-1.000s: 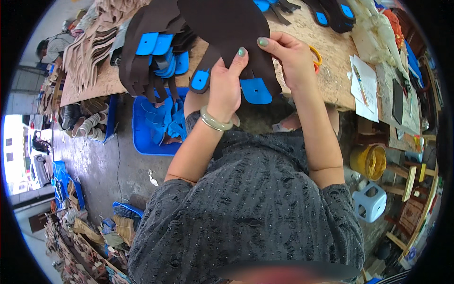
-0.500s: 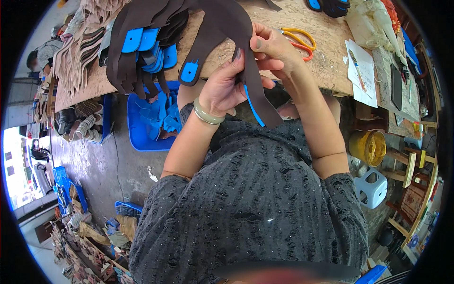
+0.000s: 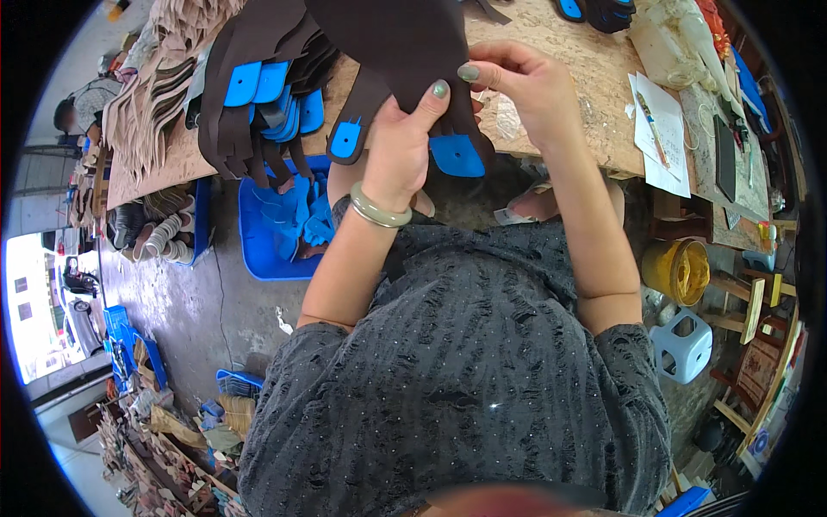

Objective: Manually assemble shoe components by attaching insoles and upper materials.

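Thumb of the left hand (image 3: pixel 399 146) lies on the front of a brown piece (image 3: pixel 388 39); its fingers go out of sight behind, so the hand is closed on it, though how they are set cannot be made out. The right hand (image 3: pixel 527 90) pinches the piece's right edge between thumb and bent forefinger; its lower fingers are partly covered by the piece.

The piece is held up over the near edge of the table (image 3: pixel 594 129), its top cut off by the upper rim. Two blue tabs show on its lower ends: the left one (image 3: pixel 346 138) is whole, the right one (image 3: pixel 458 155) near the left hand's thumb.

To the left, a stack (image 3: pixel 289 56) of brown pieces with blue tabs overlaps too closely to count. More dark pieces (image 3: pixel 603 15) are cropped at the top right. Something clear and shiny (image 3: pixel 508 119) beside the right hand is hard to make out.

Below the table, a blue bin (image 3: pixel 258 258) of blue scraps (image 3: pixel 297 211) is partly hidden by the left arm. At far left, a co-worker (image 3: pixel 96 102) is small and blurred.
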Available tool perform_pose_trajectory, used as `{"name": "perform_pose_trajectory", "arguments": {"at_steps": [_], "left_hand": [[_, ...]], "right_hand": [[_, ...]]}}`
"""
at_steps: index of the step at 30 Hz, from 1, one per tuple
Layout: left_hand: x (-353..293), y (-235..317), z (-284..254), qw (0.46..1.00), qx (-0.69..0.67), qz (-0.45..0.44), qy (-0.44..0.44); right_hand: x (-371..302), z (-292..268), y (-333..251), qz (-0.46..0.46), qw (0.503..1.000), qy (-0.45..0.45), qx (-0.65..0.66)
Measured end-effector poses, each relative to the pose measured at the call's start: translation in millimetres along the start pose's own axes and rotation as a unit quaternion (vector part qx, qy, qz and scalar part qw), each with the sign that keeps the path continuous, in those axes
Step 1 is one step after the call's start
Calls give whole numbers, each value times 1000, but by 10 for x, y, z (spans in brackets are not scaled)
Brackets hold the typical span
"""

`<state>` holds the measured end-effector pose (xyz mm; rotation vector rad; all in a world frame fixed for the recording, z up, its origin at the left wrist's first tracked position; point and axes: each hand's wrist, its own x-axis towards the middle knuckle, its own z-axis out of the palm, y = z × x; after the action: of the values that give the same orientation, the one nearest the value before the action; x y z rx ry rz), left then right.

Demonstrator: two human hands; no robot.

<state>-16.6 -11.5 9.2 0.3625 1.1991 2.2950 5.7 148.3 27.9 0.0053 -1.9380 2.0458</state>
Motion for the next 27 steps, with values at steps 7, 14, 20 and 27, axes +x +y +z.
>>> {"name": "perform_pose_trajectory", "arguments": {"at_steps": [7,14,20,27], "left_hand": [[-9,-151,123,934,289,186,92],[-82,21,101,968,241,70,17],[59,66,0,977,212,-15,-17],[188,126,0,979,202,40,0]], "right_hand": [[-119,139,56,-102,979,117,-133],[-42,-119,-77,-6,998,-31,-56],[-43,-45,49,50,998,-25,20],[-134,-65,229,29,994,32,100]]}}
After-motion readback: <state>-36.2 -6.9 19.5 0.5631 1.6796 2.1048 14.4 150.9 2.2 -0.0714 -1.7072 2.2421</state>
